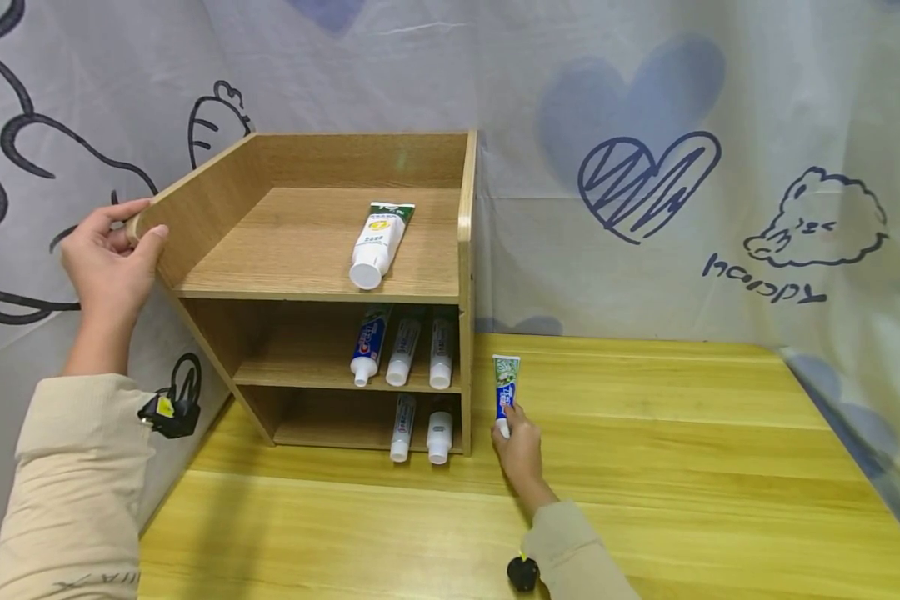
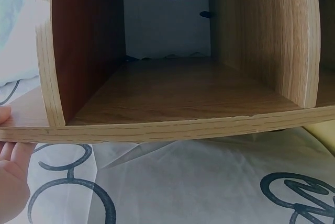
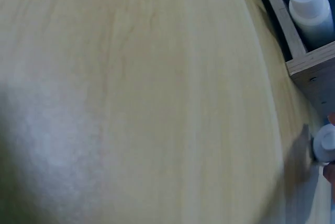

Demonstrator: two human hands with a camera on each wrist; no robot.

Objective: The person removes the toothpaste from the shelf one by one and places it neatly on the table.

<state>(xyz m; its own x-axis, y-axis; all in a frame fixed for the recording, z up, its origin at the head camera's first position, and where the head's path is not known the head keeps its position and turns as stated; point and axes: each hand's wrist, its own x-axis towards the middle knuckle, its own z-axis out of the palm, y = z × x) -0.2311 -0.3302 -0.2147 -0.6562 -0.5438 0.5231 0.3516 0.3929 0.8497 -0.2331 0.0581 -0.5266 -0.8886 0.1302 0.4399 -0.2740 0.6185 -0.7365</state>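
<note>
My left hand grips the front corner of the left side panel of a wooden shelf unit, thumb on its inner face. In the left wrist view, fingers hold the board's edge at the far left. To the right of the unit, my right hand pinches a green, white and blue toothpaste tube near its white cap, over the yellow wooden table. That cap shows between fingertips at the right edge of the right wrist view.
A white toothpaste tube lies on the top shelf. The middle shelf bears a blue tube and two paler ones; two white tubes lie on the bottom shelf. Behind the table hangs a drawn-on curtain.
</note>
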